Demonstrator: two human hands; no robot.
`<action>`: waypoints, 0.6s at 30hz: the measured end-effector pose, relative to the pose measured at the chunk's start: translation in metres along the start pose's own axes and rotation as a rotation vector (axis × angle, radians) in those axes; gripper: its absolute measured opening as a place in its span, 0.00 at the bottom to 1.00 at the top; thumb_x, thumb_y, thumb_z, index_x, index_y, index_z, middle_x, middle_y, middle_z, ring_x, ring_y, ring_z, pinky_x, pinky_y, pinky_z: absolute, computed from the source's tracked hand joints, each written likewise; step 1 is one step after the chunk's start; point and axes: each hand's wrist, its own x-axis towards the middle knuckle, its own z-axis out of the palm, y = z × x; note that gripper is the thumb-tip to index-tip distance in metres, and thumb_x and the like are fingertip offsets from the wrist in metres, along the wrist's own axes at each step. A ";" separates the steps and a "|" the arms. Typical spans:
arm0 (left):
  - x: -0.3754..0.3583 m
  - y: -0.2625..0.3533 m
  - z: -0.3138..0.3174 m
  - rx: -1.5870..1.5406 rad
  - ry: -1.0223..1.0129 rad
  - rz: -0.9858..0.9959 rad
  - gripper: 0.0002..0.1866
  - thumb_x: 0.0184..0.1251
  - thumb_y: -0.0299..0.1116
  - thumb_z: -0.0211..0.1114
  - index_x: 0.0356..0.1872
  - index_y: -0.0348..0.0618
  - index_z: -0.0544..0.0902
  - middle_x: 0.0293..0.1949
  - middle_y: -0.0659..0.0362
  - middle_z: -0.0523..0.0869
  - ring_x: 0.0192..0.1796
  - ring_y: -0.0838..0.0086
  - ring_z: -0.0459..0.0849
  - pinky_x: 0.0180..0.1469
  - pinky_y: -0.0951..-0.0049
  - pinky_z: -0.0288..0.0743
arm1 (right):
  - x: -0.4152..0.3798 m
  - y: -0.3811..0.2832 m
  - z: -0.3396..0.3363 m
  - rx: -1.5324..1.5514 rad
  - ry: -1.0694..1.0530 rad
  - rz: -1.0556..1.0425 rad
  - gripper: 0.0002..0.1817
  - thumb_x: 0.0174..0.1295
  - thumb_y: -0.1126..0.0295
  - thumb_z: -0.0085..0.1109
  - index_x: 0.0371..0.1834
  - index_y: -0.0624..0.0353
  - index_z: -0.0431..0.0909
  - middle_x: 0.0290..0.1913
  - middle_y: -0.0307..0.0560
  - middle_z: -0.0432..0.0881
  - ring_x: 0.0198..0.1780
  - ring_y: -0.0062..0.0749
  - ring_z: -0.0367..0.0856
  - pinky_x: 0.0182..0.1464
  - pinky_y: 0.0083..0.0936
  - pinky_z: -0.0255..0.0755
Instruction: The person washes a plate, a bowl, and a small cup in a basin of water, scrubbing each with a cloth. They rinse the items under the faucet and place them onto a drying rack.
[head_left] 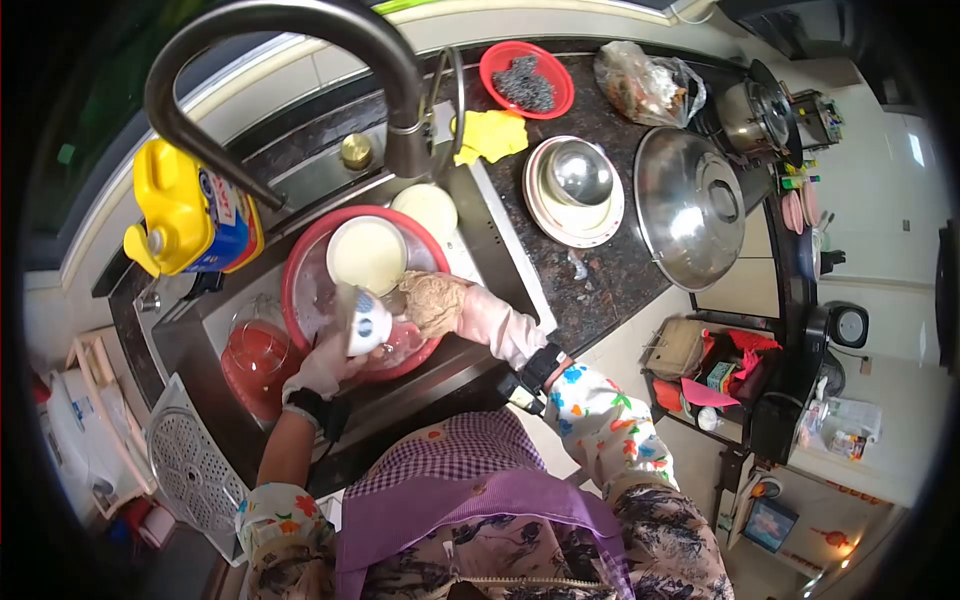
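Observation:
Over the red basin (297,270) in the sink, my left hand (322,368), in a pale thin glove, grips a white bowl with blue marks (372,322). The bowl is tilted on its side and partly blurred. My right hand (470,312), also gloved, is closed on a tan dishcloth (432,302) beside the bowl's upper right edge. The cloth covers most of those fingers. A cream-coloured bowl (366,255) sits in the basin just above both hands. Another pale round dish (426,208) lies in the sink behind the basin.
A dark faucet (290,15) arches over the sink. At its left stands a yellow detergent jug (175,215). Stacked dishes with a steel bowl (580,172), a large steel lid (690,208), a yellow cloth (492,135) and a red bowl (568,88) with steel scourers occupy the counter.

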 end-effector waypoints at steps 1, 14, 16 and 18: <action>-0.012 0.009 0.009 0.375 0.178 0.269 0.12 0.59 0.31 0.58 0.43 0.42 0.80 0.35 0.61 0.82 0.34 0.74 0.80 0.37 0.76 0.73 | -0.002 -0.002 -0.001 -0.009 0.000 -0.012 0.22 0.68 0.61 0.47 0.60 0.62 0.67 0.54 0.51 0.77 0.52 0.42 0.78 0.54 0.35 0.74; 0.021 0.140 0.054 -0.179 -0.103 0.364 0.17 0.66 0.34 0.55 0.54 0.40 0.72 0.40 0.60 0.79 0.37 0.83 0.77 0.39 0.82 0.70 | -0.053 -0.036 -0.053 0.402 0.302 -0.344 0.20 0.64 0.52 0.52 0.46 0.58 0.76 0.41 0.44 0.81 0.43 0.40 0.80 0.46 0.37 0.76; 0.047 0.200 0.079 -0.313 -0.190 0.287 0.16 0.66 0.32 0.52 0.53 0.40 0.71 0.34 0.60 0.80 0.29 0.82 0.77 0.30 0.84 0.70 | -0.068 -0.052 -0.063 0.435 0.448 -0.378 0.18 0.64 0.53 0.51 0.45 0.55 0.76 0.40 0.41 0.82 0.40 0.36 0.80 0.41 0.34 0.76; 0.098 0.223 0.098 -0.040 -0.091 0.222 0.17 0.64 0.31 0.50 0.54 0.38 0.71 0.29 0.58 0.80 0.20 0.80 0.76 0.21 0.81 0.70 | -0.077 -0.065 -0.072 0.346 0.504 -0.438 0.16 0.67 0.53 0.46 0.44 0.52 0.76 0.39 0.39 0.82 0.37 0.33 0.80 0.32 0.31 0.73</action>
